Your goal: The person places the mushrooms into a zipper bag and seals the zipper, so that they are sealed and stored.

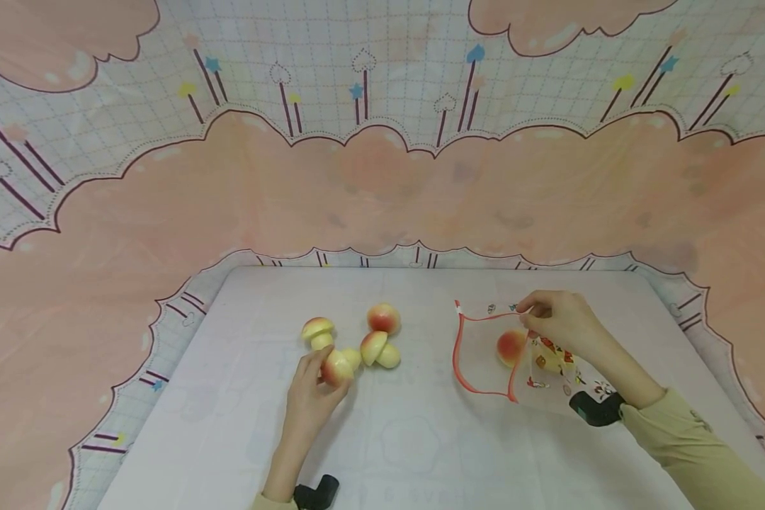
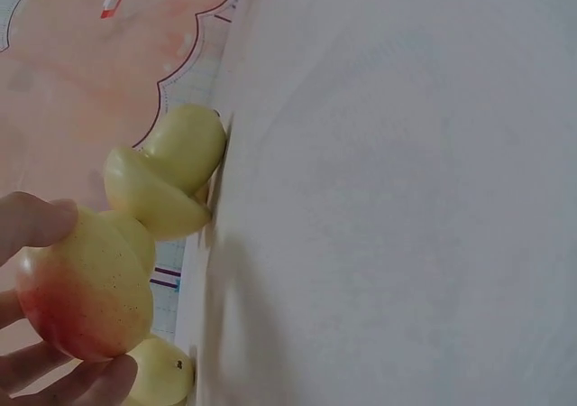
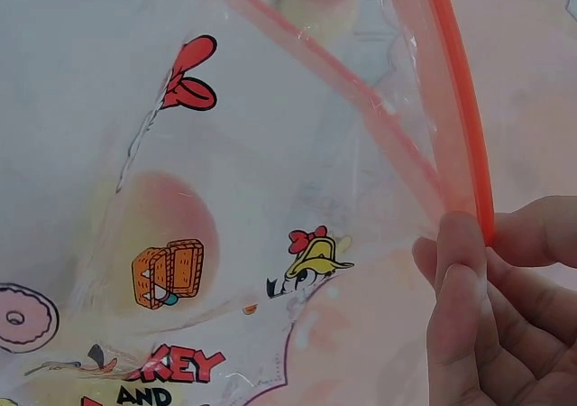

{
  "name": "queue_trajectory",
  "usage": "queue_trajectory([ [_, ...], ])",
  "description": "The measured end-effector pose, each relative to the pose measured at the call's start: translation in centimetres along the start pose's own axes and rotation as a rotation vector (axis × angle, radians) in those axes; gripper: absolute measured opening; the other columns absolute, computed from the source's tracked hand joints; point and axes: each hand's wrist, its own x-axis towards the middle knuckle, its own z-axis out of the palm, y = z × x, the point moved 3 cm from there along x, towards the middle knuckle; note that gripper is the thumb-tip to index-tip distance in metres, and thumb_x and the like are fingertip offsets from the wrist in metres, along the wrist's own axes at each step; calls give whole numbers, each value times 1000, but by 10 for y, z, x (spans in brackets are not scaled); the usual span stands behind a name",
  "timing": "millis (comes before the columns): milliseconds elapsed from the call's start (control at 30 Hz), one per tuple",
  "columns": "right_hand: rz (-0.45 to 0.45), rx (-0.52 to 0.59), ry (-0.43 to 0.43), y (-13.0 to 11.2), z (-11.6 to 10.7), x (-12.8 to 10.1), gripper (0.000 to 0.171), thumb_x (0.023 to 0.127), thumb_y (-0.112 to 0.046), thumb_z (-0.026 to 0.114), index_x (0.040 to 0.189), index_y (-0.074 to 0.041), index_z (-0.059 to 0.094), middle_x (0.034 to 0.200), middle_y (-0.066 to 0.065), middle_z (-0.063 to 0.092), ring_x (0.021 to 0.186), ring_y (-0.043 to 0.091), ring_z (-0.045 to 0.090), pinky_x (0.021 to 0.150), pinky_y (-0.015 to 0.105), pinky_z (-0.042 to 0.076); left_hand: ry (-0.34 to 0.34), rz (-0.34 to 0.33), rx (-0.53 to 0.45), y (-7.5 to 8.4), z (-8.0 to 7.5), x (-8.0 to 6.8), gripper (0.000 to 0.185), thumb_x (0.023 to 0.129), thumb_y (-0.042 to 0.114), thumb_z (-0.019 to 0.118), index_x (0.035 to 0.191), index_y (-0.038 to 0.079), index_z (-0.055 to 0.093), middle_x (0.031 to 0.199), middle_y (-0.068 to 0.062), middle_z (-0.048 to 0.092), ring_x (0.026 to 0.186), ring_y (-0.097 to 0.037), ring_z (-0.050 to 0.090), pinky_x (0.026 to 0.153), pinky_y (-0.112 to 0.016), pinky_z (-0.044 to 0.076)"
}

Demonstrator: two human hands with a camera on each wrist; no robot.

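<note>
Several toy mushrooms with red-yellow caps lie on the white table (image 1: 421, 439). My left hand (image 1: 309, 397) grips one mushroom (image 1: 336, 367) (image 2: 86, 284) by its cap, just off the surface. Another mushroom (image 1: 317, 331) (image 2: 167, 176) lies right behind it, and two others (image 1: 382, 319) (image 1: 377, 348) lie to its right. My right hand (image 1: 557, 322) pinches the orange zip rim (image 3: 460, 126) of a clear printed bag (image 1: 516, 354) (image 3: 225, 244), holding its mouth open. A mushroom (image 1: 511, 346) (image 3: 158, 235) sits inside the bag.
A pink and checked patterned cloth (image 1: 382, 177) drapes up behind and around the table. Dark wrist-camera mounts (image 1: 596, 409) (image 1: 319, 492) sit on both forearms. The table's front half is bare white surface.
</note>
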Motion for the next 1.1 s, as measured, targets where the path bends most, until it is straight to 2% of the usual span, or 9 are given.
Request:
queue_trajectory([
  [333,0,5,2,0,0,0,20,89,-11,61,105,-1,66,78,7,70,67,19,64,50,27,44,9,12,-31,6,-1,3,62,70,7,82,127,6,58,119,-13,58,99,-27,62,78,-38,57],
  [533,1,9,-2,0,0,0,20,89,-11,61,106,-1,66,81,13,71,68,20,65,51,27,44,10,2,-34,8,0,4,63,71,8,82,128,8,58,117,-11,58,95,-25,62,78,-37,57],
  [833,6,6,-6,-1,1,0,21,89,-12,61,107,-1,66,81,11,71,68,19,65,51,27,45,45,57,-43,14,0,5,62,69,9,84,126,6,59,117,-11,59,99,-24,62,76,-33,57],
  [1100,10,2,-2,-1,1,0,21,89,-13,61,107,-2,66,82,12,71,67,19,64,51,27,45,29,72,-66,22,4,6,62,70,8,83,127,6,58,121,-11,58,105,-25,61,77,-33,57],
])
